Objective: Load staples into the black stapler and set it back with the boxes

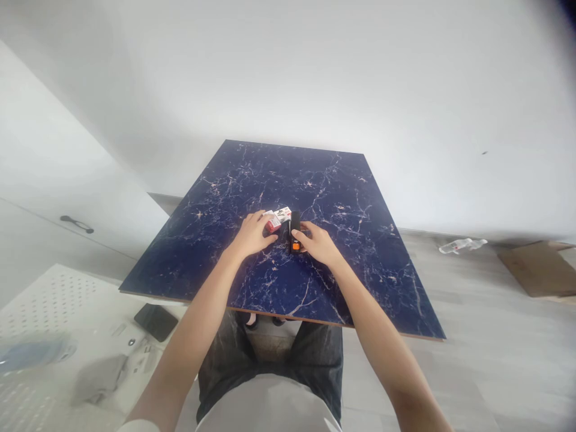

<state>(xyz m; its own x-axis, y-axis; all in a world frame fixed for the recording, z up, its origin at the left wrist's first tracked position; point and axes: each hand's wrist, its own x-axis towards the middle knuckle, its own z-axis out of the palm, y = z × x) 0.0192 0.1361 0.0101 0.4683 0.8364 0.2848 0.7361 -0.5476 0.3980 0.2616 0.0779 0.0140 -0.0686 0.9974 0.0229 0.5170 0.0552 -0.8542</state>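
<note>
My left hand (254,234) rests at the left of a small red-and-white box (272,222), its fingers against the box's far left side. The thumb is spread away, with a gap between it and the box. A white box with dark and red print (283,213) lies just behind, partly overlapped in view. My right hand (318,242) grips a narrow black box with an orange patch (296,233), thumb on its top and fingers along its right side. The black box stands close to the right of the other boxes. The fingers' undersides are hidden.
The boxes are on a dark blue marble-patterned table (310,180) against a white wall. At lower left a white perforated surface (58,294) bears a black phone (156,321) and a grey cloth-like thing (101,378). Clear plastic bottles (462,245) and cardboard (537,268) lie on the floor at right.
</note>
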